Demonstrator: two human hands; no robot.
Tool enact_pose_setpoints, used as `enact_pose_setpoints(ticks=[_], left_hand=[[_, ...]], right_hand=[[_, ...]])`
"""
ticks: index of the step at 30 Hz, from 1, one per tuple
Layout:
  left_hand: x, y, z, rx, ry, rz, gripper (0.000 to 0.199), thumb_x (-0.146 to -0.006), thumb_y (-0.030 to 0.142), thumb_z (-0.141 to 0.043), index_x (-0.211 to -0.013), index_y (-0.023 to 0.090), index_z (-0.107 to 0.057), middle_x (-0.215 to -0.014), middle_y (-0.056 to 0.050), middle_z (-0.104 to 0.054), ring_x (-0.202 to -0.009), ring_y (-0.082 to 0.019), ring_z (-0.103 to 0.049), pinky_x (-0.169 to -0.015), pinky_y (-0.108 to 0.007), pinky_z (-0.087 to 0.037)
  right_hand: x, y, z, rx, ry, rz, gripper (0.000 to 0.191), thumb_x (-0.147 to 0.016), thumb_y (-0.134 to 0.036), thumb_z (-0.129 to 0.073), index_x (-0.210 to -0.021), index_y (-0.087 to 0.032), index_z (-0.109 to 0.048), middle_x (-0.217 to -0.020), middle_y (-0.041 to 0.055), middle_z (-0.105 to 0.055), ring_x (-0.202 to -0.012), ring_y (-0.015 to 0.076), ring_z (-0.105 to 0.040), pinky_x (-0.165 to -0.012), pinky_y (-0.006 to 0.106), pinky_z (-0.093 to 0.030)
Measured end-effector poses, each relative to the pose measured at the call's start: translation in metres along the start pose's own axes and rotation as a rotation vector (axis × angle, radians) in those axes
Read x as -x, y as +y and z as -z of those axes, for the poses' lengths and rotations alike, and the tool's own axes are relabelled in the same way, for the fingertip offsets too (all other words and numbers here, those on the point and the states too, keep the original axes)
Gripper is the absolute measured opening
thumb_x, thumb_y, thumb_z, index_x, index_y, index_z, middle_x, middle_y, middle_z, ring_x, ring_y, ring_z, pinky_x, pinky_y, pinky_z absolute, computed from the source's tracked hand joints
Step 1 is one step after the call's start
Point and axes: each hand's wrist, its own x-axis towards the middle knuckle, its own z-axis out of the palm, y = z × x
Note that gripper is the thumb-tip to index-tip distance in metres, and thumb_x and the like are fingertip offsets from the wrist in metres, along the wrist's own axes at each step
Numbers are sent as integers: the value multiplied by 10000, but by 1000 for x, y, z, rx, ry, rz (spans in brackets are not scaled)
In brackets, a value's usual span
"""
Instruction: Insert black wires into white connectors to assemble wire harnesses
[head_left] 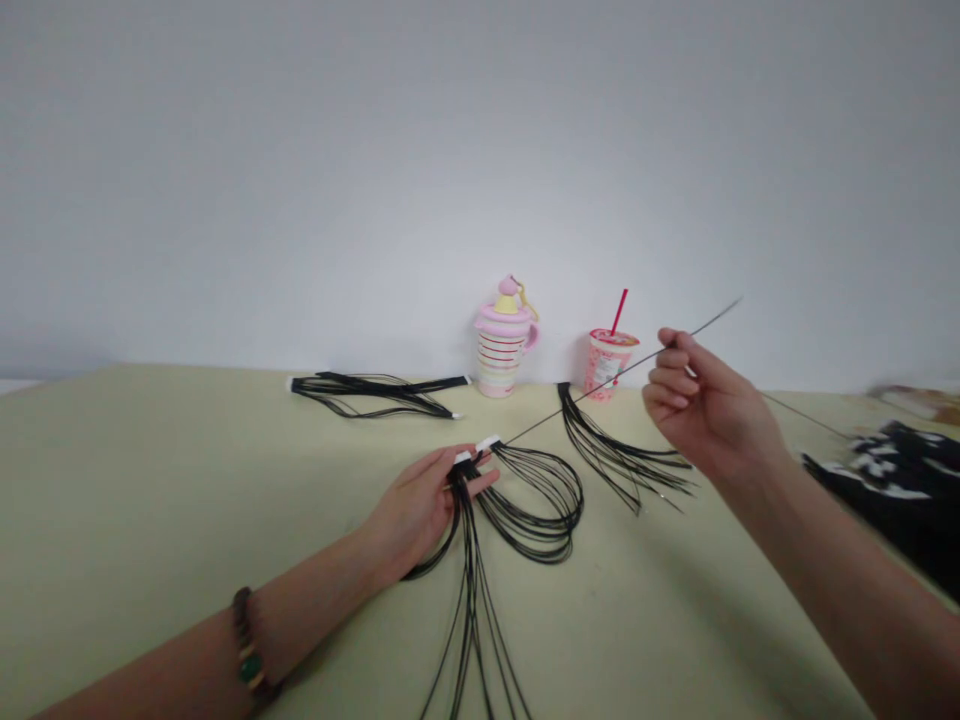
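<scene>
My left hand [439, 495] is closed around the end of a black wire harness [551, 510], near the middle of the table. Two white connectors [489, 442] show at its fingertips. From them some wires curve round in loops to the right, and others hang straight toward the table's front edge. Raised to the right, my right hand [686, 385] pinches a single black wire [570, 405] between thumb and forefinger. That wire stretches in a taut slant down to the connectors, and its free end sticks out past the fingers.
Behind the hands lie a wire bundle with white connectors [375, 390] and a fanned bundle of loose-ended wires [615, 450]. A pink-lidded cup [499, 350] and a pink cup with a red straw [609, 365] stand against the wall. Black-and-white material [907, 470] lies at right.
</scene>
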Motion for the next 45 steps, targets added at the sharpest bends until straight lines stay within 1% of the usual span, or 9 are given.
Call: enact_pose_setpoints(ticks=[3,5,7,10,12,16,22,28,45], left_hand=[[0,0,1,-14,-26,21,141,-763,180,-559,-843,86,-629,-1028,-136,-642,-1003,-247,-582,-944,-385,-439],[0,1,2,-28,-29,37,158,-758,189,-565,-858,84,-628,-1020,-137,-646,-995,-248,-587,-940,-372,-440],[0,1,3,-42,-34,40,166,-753,187,-569,-868,83,-628,-1029,-137,-643,-986,-250,-591,-939,-371,-437],[0,0,3,-61,-59,15,158,-756,207,-565,-849,101,-635,-1012,-127,-652,-1009,-249,-578,-933,-378,-436],[0,-1,2,-77,-59,-7,143,-762,212,-555,-826,119,-642,-991,-113,-659,-1045,-249,-557,-924,-380,-440],[-1,-2,2,-119,-44,-6,121,-763,184,-538,-783,143,-651,-953,-94,-669,-1069,-249,-540,-907,-373,-449],[1,0,-1,-129,-5,33,116,-755,171,-534,-734,151,-647,-956,-88,-668,-1039,-249,-561,-885,-363,-460],[0,-3,2,-139,-33,-16,111,-742,175,-550,-728,152,-658,-945,-86,-664,-1050,-257,-550,-848,-370,-485],[-2,-2,2,-178,-61,2,144,-759,208,-530,-773,148,-661,-969,-106,-651,-1039,-274,-550,-839,-371,-484]], right_hand=[[-3,-2,1,17,34,59,80,-741,-269,-601,-797,-212,-598,-650,-51,-481,-425,-2,-320,-359,100,-263],[-1,9,-4,92,49,74,144,-696,-260,-644,-813,-182,-609,-675,-38,-509,-433,-6,-338,-356,101,-263],[6,30,-11,265,36,58,191,-663,-250,-667,-815,-147,-616,-609,-39,-503,-420,4,-353,-359,119,-270],[24,74,-20,596,-87,-103,185,-671,-298,-646,-748,-141,-583,-534,-34,-514,-403,47,-408,-371,166,-301],[36,102,-21,826,-200,-63,167,-731,-295,-571,-655,-147,-552,-479,-40,-473,-414,55,-398,-388,167,-288],[53,133,-14,1125,-248,66,176,-747,-217,-506,-582,-158,-500,-499,-36,-477,-448,57,-395,-426,163,-278],[54,132,-9,1214,-271,78,167,-759,-207,-488,-599,-166,-505,-501,-37,-491,-449,69,-414,-451,172,-284],[55,133,-9,1204,-278,77,161,-777,-211,-477,-630,-166,-526,-524,-26,-518,-463,78,-433,-460,177,-292],[54,129,-12,1277,-287,90,164,-782,-186,-463,-643,-157,-545,-557,-16,-533,-499,84,-448,-491,183,-298]])
